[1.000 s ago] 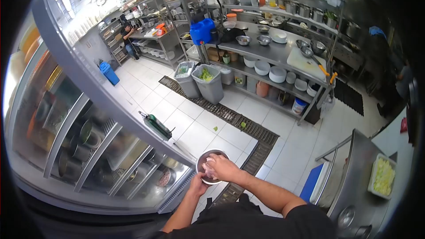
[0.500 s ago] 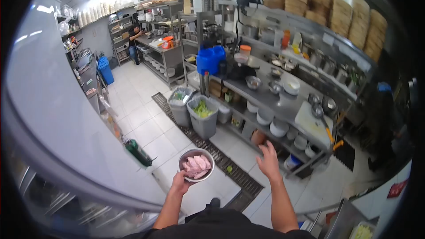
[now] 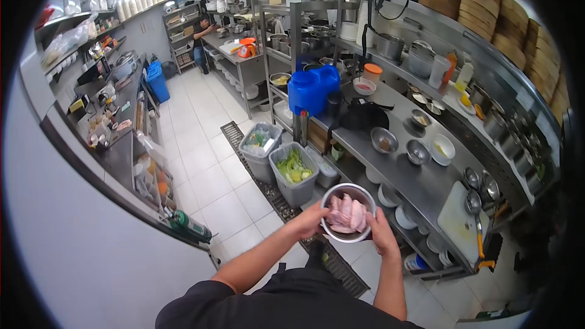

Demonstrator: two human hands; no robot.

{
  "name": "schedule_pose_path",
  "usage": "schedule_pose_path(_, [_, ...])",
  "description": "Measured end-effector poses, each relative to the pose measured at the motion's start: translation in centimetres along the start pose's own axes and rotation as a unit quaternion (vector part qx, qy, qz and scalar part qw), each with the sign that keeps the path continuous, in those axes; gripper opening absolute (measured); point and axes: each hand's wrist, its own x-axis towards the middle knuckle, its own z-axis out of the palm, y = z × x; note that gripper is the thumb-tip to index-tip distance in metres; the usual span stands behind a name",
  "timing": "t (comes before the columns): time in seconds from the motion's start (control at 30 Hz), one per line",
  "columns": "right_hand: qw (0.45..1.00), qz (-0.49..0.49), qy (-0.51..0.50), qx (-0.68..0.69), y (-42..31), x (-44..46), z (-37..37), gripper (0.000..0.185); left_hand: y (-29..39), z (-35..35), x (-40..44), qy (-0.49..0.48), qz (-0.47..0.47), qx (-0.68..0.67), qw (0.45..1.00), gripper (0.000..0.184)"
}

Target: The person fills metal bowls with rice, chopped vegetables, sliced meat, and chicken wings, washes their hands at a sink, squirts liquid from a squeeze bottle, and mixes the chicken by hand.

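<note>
A round metal bowl (image 3: 348,239) holds several pieces of pale pink raw meat (image 3: 347,214). My left hand (image 3: 309,222) grips the bowl's left side, with its fingers partly hidden under the rim. On the right side my right hand (image 3: 382,231) grips the same bowl, its thumb near the rim. The bowl is held in the air over the floor, in front of the steel worktable (image 3: 390,162).
Two grey bins (image 3: 296,190) stand beyond the bowl, beside a floor drain. A blue jug (image 3: 314,89), small bowls and a white cutting board (image 3: 461,222) are on the worktable. A green cylinder (image 3: 189,225) is at left. A person (image 3: 200,45) stands far back.
The view has turned from the glass-fronted shelves toward the worktable. My right hand left the meat, opened in the air, then took the bowl's right side. The bowl has moved right.
</note>
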Motion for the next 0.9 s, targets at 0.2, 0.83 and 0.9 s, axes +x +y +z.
schedule_pose_path(0.2, [0.995,-0.011,0.090,-0.042,-0.8,13.8,-3.3,0.032,10.1,-2.1,10.9,-0.070,-0.075,0.106,0.989,0.069])
schedule_pose_path(0.83, [0.935,0.013,0.353,0.022,-6.2,37.4,12.0,0.037,84.7,-21.4,38.2,0.370,0.403,0.442,0.711,0.102])
schedule_pose_path(0.9, [0.924,0.030,0.381,0.015,-7.1,37.7,15.2,0.038,87.2,-23.2,41.2,0.293,0.366,0.455,0.757,0.104])
